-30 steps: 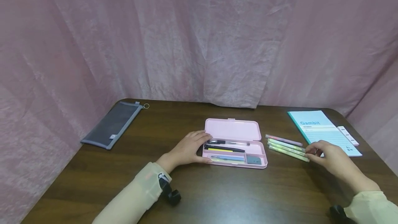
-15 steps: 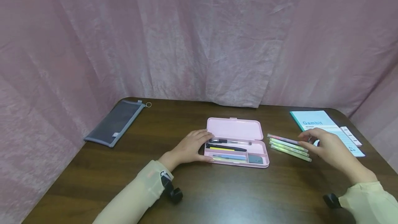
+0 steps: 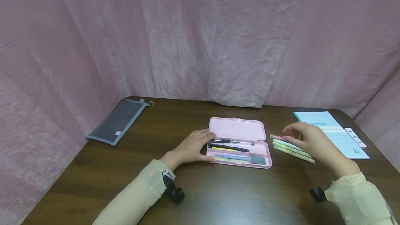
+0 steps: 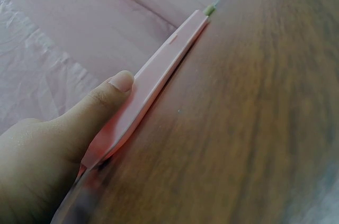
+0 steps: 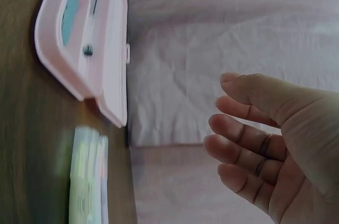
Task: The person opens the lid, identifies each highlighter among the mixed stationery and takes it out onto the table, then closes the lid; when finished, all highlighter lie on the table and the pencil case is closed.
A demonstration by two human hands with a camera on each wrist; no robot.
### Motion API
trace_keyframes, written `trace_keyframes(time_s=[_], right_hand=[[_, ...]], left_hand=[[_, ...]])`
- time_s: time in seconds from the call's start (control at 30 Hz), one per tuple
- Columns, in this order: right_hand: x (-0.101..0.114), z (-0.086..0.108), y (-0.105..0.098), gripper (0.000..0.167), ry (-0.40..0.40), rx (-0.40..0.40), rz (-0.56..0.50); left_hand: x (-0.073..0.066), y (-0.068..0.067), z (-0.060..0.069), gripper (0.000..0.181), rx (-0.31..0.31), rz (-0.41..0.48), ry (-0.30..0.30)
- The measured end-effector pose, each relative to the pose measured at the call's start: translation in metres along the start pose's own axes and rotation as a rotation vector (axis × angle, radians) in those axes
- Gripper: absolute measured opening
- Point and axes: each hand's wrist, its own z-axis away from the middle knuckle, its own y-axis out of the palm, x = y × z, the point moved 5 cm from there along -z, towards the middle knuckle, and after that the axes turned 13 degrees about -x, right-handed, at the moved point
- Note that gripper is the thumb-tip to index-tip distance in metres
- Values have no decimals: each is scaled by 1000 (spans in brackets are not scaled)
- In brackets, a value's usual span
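Note:
A pink pencil case (image 3: 236, 128) lies with its lid raised; the left wrist view shows the case's (image 4: 151, 83) front side. My left hand (image 3: 189, 147) grips its left end, thumb (image 4: 100, 99) at the front and fingers at the back. Inside lie a clear pen (image 3: 232, 142) with black parts, a black pen (image 3: 229, 147), slim blue and yellowish items (image 3: 232, 157) and a grey-blue block (image 3: 258, 159). My right hand (image 3: 310, 141) hovers over several pale green and pinkish pens (image 3: 293, 153), fingers loosely bent and holding nothing; the right wrist view shows these pens (image 5: 87, 181) below the hand (image 5: 286, 139).
A grey mesh zip pouch (image 3: 117, 122) with a ring lies at the left of the brown table (image 3: 212, 197). At the right are a light blue notebook (image 3: 347, 145) and a small white piece (image 3: 356, 137). Pink curtains (image 3: 200, 41) hang behind.
My right hand has moved left and up from the right ends of the pens to above them. My left hand stays on the pencil case. The pens look unmoved.

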Motion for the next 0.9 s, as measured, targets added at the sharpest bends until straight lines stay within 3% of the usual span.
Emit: trace_keyframes(time_s=[0.37,0.7,0.9], right_hand=[[29,-6,22,16,-76,11,-63],[45,-3,48,19,-54,145,-135],[53,-1,65,18,-83,205,-172]], left_hand=[[1,0,1,86,7,-4,-8],[1,2,0,88,21,-3,-18],[1,0,0,88,26,1,-23]])
